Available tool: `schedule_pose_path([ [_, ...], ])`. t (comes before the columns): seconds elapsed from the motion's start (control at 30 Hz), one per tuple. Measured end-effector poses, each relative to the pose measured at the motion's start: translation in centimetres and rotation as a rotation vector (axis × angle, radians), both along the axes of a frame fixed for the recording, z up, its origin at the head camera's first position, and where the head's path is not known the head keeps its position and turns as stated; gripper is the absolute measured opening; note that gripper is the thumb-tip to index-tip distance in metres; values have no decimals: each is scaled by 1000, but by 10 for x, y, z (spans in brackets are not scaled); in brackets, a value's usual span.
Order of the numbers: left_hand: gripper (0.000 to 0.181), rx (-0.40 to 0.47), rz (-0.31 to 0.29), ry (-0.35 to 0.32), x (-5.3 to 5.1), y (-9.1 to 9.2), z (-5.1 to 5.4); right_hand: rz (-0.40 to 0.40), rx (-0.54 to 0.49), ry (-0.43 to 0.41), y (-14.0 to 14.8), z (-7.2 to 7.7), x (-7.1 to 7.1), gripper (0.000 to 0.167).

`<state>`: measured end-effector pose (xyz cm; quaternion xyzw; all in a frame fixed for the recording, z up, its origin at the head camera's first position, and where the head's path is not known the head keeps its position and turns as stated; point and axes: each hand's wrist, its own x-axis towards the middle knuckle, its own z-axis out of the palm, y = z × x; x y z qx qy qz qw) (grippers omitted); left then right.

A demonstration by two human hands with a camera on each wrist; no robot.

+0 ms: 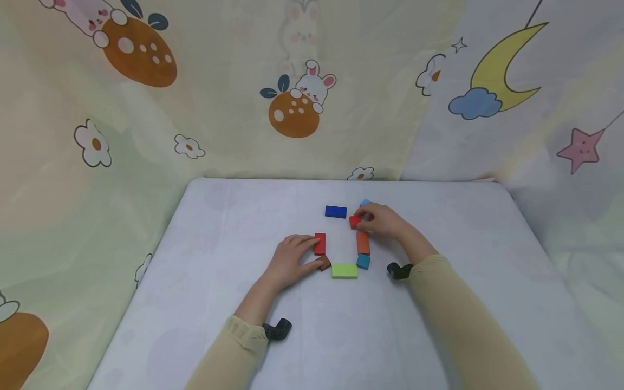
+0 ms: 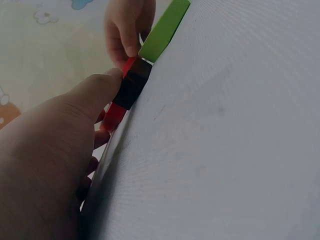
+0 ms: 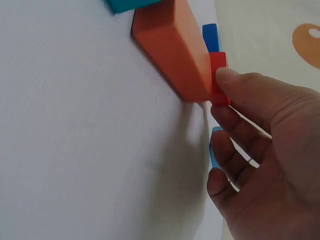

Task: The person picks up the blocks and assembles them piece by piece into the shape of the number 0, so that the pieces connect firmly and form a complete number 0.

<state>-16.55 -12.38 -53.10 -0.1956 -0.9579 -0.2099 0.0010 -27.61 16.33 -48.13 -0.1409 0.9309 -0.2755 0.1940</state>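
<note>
My left hand [image 1: 288,261] lies at the left of a rough ring of wooden blocks. Its fingers are stretched out, with fingertips touching a red block [image 1: 319,245] and the thumb on a small brown block [image 1: 324,264]. In the left wrist view the brown block [image 2: 135,82] looks dark, and the thumb rests against it. Across the ring, my right hand [image 1: 387,223] pinches a small red block [image 3: 218,77] between thumb and index finger. That block is close to the far end of an orange block [image 1: 363,243]; the other fingers are loosely bent.
A lime green block [image 1: 344,271] marks the near side, with a teal block [image 1: 363,261] at its right corner. Farther back lie a dark blue block [image 1: 336,212] and a light blue block [image 1: 364,202], partly hidden by the right hand. A white cloth [image 1: 205,244] covers the table.
</note>
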Motion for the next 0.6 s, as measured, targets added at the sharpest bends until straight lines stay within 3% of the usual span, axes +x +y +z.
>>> schedule_pose_path([
  [0.6, 65, 13, 3, 6, 2, 1, 2, 23, -45, -10, 16, -8, 3, 30],
])
